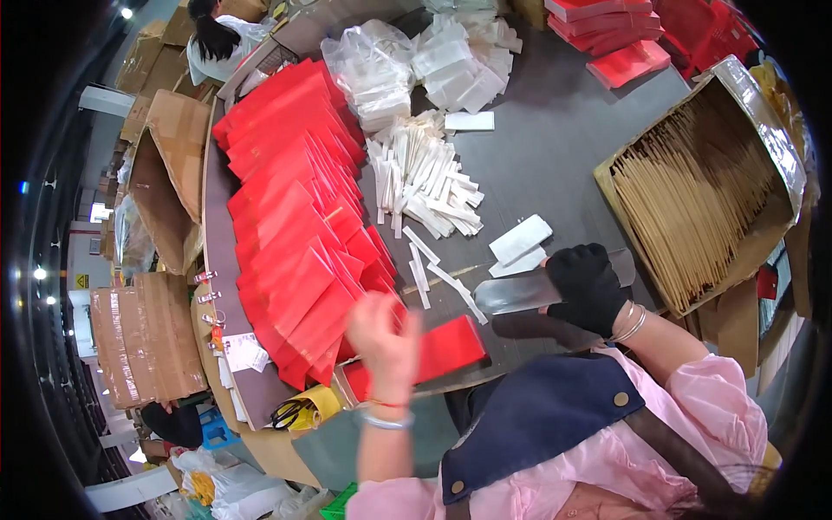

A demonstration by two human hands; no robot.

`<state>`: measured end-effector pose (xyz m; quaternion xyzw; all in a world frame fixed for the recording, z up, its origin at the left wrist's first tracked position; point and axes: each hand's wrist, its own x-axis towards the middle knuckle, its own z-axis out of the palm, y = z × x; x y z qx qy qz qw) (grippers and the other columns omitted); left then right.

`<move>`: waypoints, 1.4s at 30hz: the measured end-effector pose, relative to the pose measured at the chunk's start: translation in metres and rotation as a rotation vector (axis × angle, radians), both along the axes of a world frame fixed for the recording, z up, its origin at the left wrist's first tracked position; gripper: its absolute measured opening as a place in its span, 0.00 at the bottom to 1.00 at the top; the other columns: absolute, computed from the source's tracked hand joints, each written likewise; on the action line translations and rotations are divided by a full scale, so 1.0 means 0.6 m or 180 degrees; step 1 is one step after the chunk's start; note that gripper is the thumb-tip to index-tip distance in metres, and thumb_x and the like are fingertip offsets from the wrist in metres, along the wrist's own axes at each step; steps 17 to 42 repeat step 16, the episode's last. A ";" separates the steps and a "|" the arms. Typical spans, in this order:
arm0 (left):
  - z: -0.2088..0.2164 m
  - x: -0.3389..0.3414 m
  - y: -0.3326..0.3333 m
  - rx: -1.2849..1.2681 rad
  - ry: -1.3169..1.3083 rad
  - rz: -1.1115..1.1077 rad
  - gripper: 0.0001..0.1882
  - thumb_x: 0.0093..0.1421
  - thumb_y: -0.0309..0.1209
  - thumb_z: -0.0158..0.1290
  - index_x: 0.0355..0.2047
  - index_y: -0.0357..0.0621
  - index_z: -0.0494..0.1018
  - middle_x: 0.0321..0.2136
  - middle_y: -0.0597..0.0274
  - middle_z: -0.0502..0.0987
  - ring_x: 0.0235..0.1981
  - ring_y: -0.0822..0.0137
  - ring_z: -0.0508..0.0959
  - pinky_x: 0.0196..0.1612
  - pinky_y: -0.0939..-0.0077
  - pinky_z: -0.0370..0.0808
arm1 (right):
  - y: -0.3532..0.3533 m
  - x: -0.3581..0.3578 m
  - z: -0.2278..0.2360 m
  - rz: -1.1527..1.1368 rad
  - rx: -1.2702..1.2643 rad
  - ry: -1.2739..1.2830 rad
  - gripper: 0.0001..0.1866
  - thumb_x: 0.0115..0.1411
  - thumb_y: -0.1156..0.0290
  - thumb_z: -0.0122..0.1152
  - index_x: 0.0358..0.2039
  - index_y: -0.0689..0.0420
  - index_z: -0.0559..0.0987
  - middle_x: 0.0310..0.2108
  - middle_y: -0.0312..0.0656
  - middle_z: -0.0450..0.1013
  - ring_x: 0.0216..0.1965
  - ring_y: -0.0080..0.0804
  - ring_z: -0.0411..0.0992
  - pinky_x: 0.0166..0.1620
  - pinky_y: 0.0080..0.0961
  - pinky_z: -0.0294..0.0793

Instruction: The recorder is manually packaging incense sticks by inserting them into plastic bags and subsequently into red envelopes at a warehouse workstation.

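My left hand point(384, 345) is bare and blurred by motion. It is over the near end of a long fanned pile of red paper envelopes point(295, 234), beside a red packet point(451, 351) at the table's front edge. Whether its fingers hold anything cannot be made out. My right hand point(585, 286), in a black glove with bare fingertips, is closed on a long, shiny, see-through strip point(516, 295) with a rounded end. Just beyond the strip lie small white slips point(522, 243). Several narrow white strips point(420, 282) lie between the red pile and my right hand.
A heap of white paper strips point(425, 178) and clear plastic bags point(377, 74) lie farther back. At right stands an open carton point(702, 182) packed with thin brown pieces. Red stacks point(607, 35) sit at the back. Yellow-and-black scissors point(295, 413) lie at the near left edge.
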<state>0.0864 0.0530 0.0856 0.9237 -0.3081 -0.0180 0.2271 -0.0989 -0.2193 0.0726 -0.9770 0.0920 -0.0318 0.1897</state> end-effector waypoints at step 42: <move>-0.120 -0.122 -0.008 -0.0043 0.0769 0.0435 0.48 0.43 0.50 0.68 0.61 0.43 0.62 0.59 0.53 0.62 0.63 0.50 0.57 0.65 0.36 0.40 | 0.030 0.000 0.025 0.0429 -0.0153 0.0813 0.36 0.43 0.48 0.71 0.49 0.57 0.75 0.43 0.42 0.72 0.46 0.38 0.70 0.55 0.41 0.60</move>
